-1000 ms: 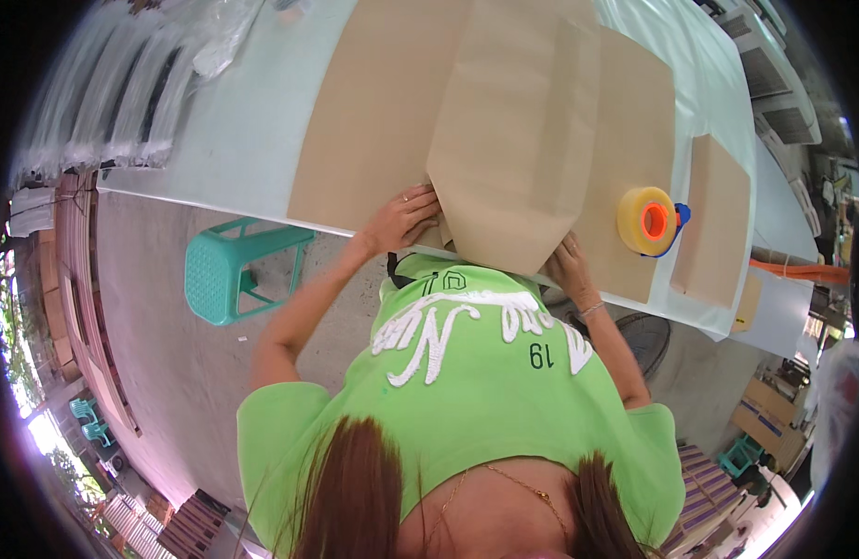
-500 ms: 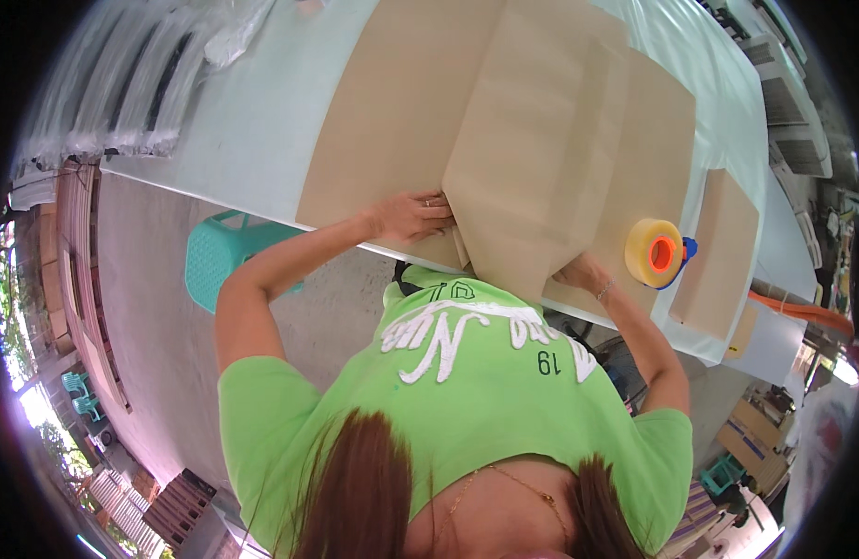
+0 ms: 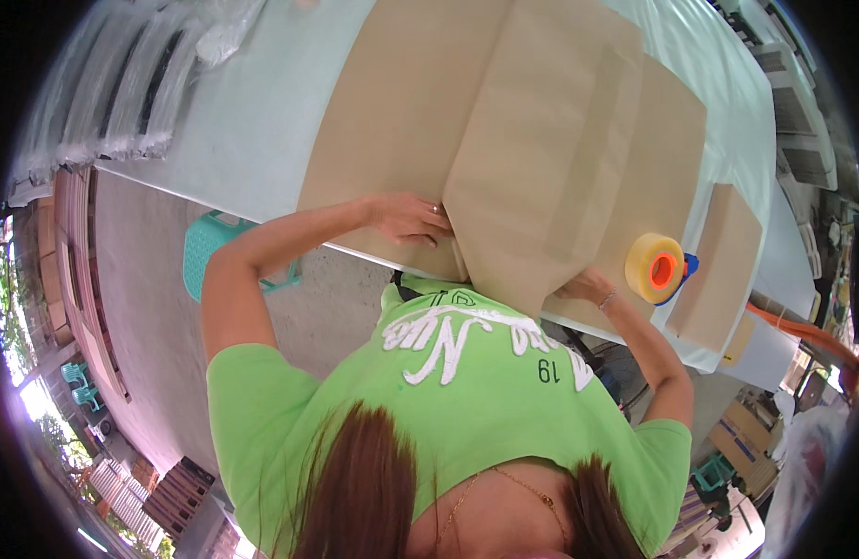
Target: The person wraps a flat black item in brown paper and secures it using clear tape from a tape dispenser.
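Note:
A large sheet of brown wrapping paper (image 3: 392, 121) lies on the table, its middle folded into a raised panel (image 3: 532, 149) that tapers toward my body. At the panel's left edge, my left hand (image 3: 409, 220) rests on the paper with fingers stretched out, the tips touching or just under the fold. My right hand (image 3: 586, 284) closes around the panel's lower right edge, its fingertips hidden by the paper. A roll of yellowish tape (image 3: 645, 267) with an orange core sits in a blue dispenser (image 3: 687, 267) to the right of that hand.
Right of the tape lies a narrow brown cardboard strip (image 3: 721, 265). Plastic-wrapped items (image 3: 122, 93) occupy the far left of the pale-covered table (image 3: 234, 149). A green stool (image 3: 215, 247) stands by the table's front edge. An orange tube (image 3: 802, 333) shows at the right.
The panel's near end and my right hand have shifted slightly. My left hand stays by the left fold, its fingers a little more apart. The whole view has tilted slightly.

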A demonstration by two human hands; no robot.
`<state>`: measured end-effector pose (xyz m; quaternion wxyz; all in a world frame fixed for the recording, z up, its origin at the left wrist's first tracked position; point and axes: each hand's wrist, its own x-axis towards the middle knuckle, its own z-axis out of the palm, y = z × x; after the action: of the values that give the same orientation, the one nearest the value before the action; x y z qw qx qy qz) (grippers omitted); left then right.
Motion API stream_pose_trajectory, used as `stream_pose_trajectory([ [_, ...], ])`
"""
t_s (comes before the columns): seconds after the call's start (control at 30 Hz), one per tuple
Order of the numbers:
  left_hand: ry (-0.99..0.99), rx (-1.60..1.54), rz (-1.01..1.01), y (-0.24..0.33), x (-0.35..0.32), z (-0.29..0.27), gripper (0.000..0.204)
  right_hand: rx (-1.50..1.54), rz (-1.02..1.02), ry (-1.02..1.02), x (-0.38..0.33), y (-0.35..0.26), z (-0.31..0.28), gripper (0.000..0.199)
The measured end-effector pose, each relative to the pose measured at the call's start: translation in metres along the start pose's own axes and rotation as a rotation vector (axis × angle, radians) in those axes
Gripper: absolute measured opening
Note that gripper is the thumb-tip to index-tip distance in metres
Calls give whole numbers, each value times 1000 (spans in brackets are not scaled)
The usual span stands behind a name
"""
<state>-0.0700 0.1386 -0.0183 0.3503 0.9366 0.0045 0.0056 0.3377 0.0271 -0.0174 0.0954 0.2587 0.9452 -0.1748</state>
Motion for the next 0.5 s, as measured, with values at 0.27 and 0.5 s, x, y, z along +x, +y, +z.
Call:
stream_pose_trajectory([
  [0.27, -134, -41, -108, 12, 19, -18, 44, 235, 105, -25, 5, 5, 16, 51],
  [0.5, 128, -42, 182, -7, 11, 7, 37, -148, -61, -23, -4, 12, 22, 49],
])
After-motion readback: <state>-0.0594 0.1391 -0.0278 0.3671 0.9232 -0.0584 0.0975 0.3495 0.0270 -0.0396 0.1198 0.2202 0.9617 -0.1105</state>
